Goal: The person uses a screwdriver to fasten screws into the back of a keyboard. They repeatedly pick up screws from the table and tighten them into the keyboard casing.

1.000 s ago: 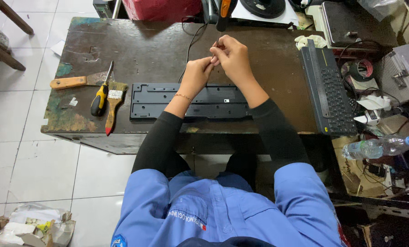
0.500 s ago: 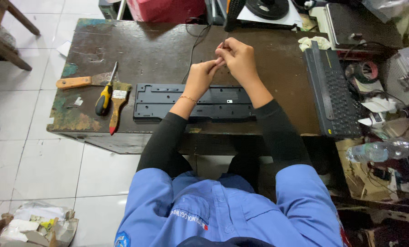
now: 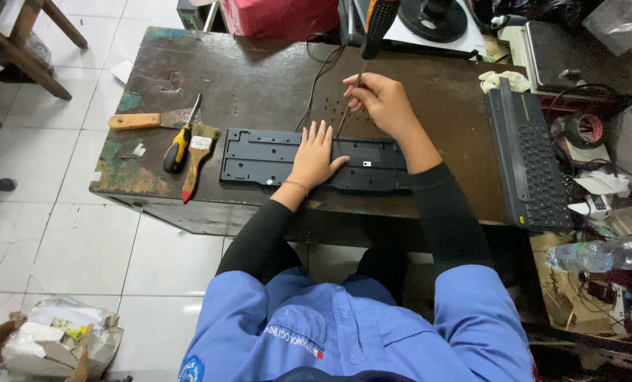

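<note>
— Where did the black keyboard base (image 3: pixel 316 161) lie?

— Face down along the near edge of the worktop (image 3: pixel 259 78), roughly at the middle of that edge. The left hand (image 3: pixel 314 154) rested flat on it, fingers spread and pressing down.

— And the other hand?

— The right hand (image 3: pixel 383 102) sat a little farther back, its fingers pinched around the thin shaft of a screwdriver (image 3: pixel 364 53), whose black and orange handle stood up toward the far edge. The tip pointed down at the base, just beside the left hand's fingers.

— How would that base handle, in your judgement?

— Light, stiff plastic, long and shallow, so it would likely flex if lifted by one end. Better taken by both long edges, or held flat as it was. The screwdriver seemed rigid and slim; a grip on the shaft would steer it, the handle would turn it.

— Anything you couldn't make out?

— Whether the tip touched a screw; it was too small to tell. The left palm covered part of the base. Near the left edge lay a yellow-handled screwdriver (image 3: pixel 177 145), a brush (image 3: pixel 197 155) and a scraper (image 3: pixel 149 120). A second keyboard (image 3: pixel 531 163) sat at the right edge.
</note>
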